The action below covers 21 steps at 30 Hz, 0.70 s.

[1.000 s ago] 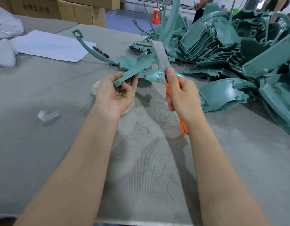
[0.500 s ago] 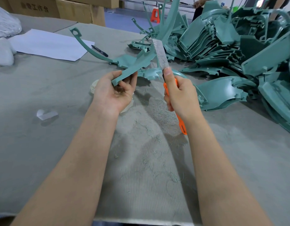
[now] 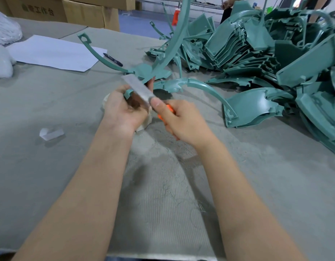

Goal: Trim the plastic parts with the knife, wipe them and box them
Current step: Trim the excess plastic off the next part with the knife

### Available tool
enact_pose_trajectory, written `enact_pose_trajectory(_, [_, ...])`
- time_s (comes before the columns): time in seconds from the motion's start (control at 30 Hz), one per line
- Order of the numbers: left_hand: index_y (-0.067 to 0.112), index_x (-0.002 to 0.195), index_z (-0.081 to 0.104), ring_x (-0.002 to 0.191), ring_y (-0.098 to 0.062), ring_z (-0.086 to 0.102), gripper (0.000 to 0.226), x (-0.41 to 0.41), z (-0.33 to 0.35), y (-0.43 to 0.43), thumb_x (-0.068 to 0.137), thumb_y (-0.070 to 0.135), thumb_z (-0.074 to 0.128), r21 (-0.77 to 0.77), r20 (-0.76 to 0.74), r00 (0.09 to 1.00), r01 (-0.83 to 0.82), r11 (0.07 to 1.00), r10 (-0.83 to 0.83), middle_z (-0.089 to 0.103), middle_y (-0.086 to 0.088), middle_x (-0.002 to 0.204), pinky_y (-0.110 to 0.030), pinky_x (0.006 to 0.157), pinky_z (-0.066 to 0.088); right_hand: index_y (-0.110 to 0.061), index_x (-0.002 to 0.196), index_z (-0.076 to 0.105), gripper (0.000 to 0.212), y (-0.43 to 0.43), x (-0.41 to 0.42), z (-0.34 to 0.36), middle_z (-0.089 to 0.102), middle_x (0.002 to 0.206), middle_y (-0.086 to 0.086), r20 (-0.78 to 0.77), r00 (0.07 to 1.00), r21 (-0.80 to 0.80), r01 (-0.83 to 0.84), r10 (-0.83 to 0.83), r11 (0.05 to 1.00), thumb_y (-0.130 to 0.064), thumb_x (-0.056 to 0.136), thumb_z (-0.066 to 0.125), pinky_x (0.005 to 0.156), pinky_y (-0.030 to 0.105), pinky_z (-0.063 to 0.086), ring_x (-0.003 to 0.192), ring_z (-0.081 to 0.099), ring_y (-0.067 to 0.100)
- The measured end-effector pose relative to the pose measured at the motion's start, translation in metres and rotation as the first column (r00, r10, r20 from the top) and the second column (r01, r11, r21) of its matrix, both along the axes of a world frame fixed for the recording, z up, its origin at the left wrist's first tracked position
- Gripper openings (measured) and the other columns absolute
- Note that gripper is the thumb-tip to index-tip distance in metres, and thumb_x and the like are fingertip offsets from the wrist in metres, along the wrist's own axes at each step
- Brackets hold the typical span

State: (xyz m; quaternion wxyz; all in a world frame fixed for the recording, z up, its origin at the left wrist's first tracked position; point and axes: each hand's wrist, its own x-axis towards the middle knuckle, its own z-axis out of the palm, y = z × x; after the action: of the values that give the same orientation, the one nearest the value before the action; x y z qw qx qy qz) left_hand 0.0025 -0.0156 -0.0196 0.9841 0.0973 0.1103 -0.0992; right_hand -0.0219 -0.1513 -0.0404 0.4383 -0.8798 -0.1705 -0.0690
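One risk: the knife (image 3: 139, 89) blade is crossing just above the left grip (image 3: 123, 112); a slip off the edge could be cutting those fingers.
Right grip (image 3: 183, 123): is clenching the knife's orange handle, thumb pressing the blade.
Left grip: is grasping the plastic part (image 3: 177, 37) by its lower end.
Part position: is rising from the left grip, arching over the counter (image 3: 50, 166).
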Motion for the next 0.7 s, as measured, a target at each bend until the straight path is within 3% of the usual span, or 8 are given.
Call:
enact_pose_trajectory(0.03, [-0.008, 0.119, 0.057, 0.085, -0.036, 0.068, 0.034, 0.0, -0.001, 0.0, 0.094, 0.001, 0.037, 0.0, 0.008, 1.0, -0.017, 1.0, 0.017, 0.064, -0.024, 0.114, -0.031, 0.08, 0.058, 0.005, 0.073, 0.053, 0.063, 0.005, -0.001, 0.0, 0.045, 0.052, 0.002, 0.016, 1.0, -0.038, -0.014, 0.015, 0.999, -0.052, 0.097, 0.044, 0.051, 0.036, 0.043, 0.044, 0.041, 0.015])
enact_pose_trajectory(0.1, [-0.006, 0.124, 0.057, 0.096, -0.037, 0.065, 0.04, -0.002, 0.001, 0.002, 0.089, 0.0, 0.038, 0.019, 0.028, 1.0, -0.013, 1.0, 0.013, 0.062, -0.023, 0.121, -0.04, 0.082, 0.057, 0.008, 0.074, 0.053, 0.065, 0.009, -0.002, 0.0, 0.046, 0.053, 0.005, 0.035, 0.999, -0.058, -0.033, 0.035, 0.998, -0.052, 0.097, 0.045, 0.052, 0.039, 0.047, 0.045, 0.042, 0.015])
enact_pose_trajectory(0.23, [-0.005, 0.09, 0.057, 0.118, -0.03, 0.054, 0.027, -0.009, 0.004, -0.001, 0.066, 0.001, 0.046, 0.047, 0.051, 0.998, 0.024, 0.999, -0.026, 0.061, -0.018, 0.105, -0.022, 0.037, 0.048, 0.006, 0.071, 0.051, 0.061, 0.008, -0.005, 0.001, 0.045, 0.054, 0.006, -0.01, 0.994, -0.057, -0.109, 0.108, 0.992, -0.049, 0.097, 0.048, 0.051, 0.038, 0.045, 0.046, 0.042, 0.013])
enact_pose_trajectory(0.3, [0.0, 0.081, 0.053, 0.114, -0.023, 0.051, 0.013, -0.007, 0.002, -0.003, 0.07, 0.003, 0.048, 0.141, 0.015, 0.999, 0.042, 0.989, -0.045, 0.055, -0.011, 0.107, -0.018, 0.031, 0.041, 0.002, 0.067, 0.05, 0.058, 0.008, -0.006, 0.003, 0.045, 0.052, 0.004, -0.04, 0.988, -0.052, -0.148, 0.146, 0.988, -0.048, 0.097, 0.048, 0.048, 0.032, 0.042, 0.044, 0.042, 0.012])
enact_pose_trajectory(0.37, [0.002, 0.08, 0.053, 0.105, -0.021, 0.059, 0.005, -0.003, 0.0, -0.002, 0.076, 0.002, 0.049, 0.099, -0.023, 0.999, 0.034, 0.995, -0.032, 0.057, -0.011, 0.107, -0.019, 0.042, 0.05, -0.008, 0.065, 0.05, 0.051, 0.003, -0.006, 0.007, 0.045, 0.051, 0.0, -0.057, 0.987, 0.029, -0.151, 0.153, 0.988, -0.046, 0.098, 0.047, 0.044, 0.026, 0.041, 0.044, 0.044, 0.014])
enact_pose_trajectory(0.47, [-0.001, 0.098, 0.057, 0.073, -0.023, 0.064, 0.015, 0.002, -0.003, -0.003, 0.095, 0.006, 0.043, 0.107, -0.006, 1.0, 0.028, 0.994, -0.027, 0.064, -0.016, 0.092, -0.011, 0.041, 0.045, -0.016, 0.065, 0.048, 0.046, -0.01, -0.006, 0.017, 0.047, 0.051, 0.0, -0.016, 1.0, 0.235, 0.012, -0.008, 0.972, -0.045, 0.1, 0.044, 0.042, 0.025, 0.041, 0.042, 0.045, 0.014])
enact_pose_trajectory(0.57, [0.001, 0.114, 0.054, 0.076, -0.026, 0.065, 0.021, 0.003, -0.002, -0.007, 0.097, 0.007, 0.042, 0.135, 0.011, 0.999, 0.031, 0.99, -0.032, 0.066, -0.018, 0.088, -0.011, 0.034, 0.039, -0.007, 0.073, 0.05, 0.05, -0.019, -0.006, 0.022, 0.046, 0.055, 0.009, -0.028, 0.99, 0.388, 0.136, -0.136, 0.912, -0.048, 0.101, 0.041, 0.043, 0.024, 0.039, 0.045, 0.042, 0.015])
enact_pose_trajectory(0.7, [0.0, 0.114, 0.052, 0.074, -0.026, 0.064, 0.021, 0.004, -0.002, -0.01, 0.097, 0.007, 0.042, 0.146, 0.006, 1.0, 0.025, 0.989, -0.027, 0.065, -0.018, 0.086, -0.012, 0.032, 0.038, -0.008, 0.067, 0.049, 0.053, -0.018, -0.006, 0.019, 0.045, 0.051, 0.003, -0.047, 0.994, 0.343, 0.113, -0.103, 0.932, -0.049, 0.1, 0.043, 0.041, 0.022, 0.038, 0.043, 0.041, 0.012])
